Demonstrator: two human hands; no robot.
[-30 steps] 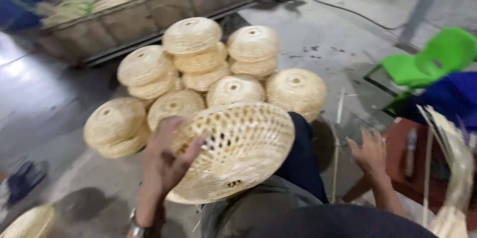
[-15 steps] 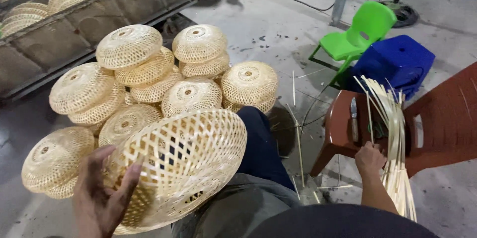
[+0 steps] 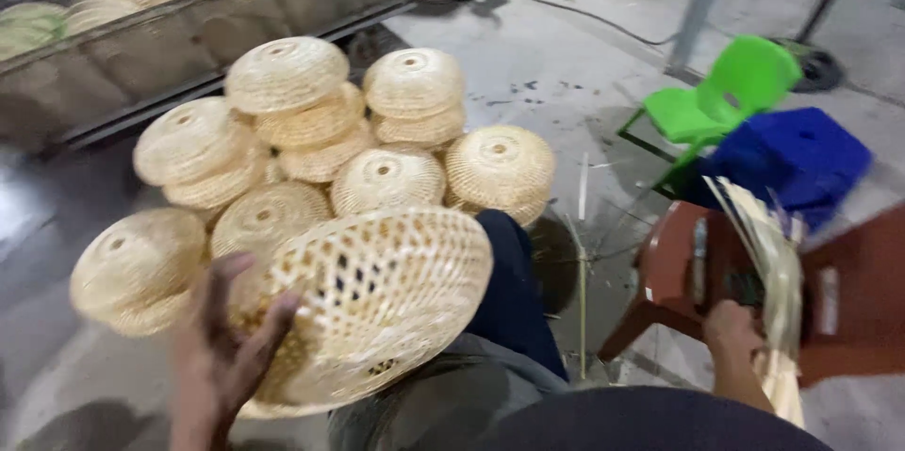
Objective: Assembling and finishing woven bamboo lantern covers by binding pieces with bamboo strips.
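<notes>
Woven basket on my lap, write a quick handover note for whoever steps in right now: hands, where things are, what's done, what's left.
Left hand: fingers spread against the open-weave basket, steadying it on the lap.
Right hand: reaching to the bundle of bamboo strips that leans at the red stool; whether it grips them cannot be told.
A knife-like tool lies on the stool.
Done: a heap of finished baskets on the floor ahead, more in the wire rack behind.
Left: the lap basket looks loosely woven, probably unfinished, though blur hides the detail.
</notes>
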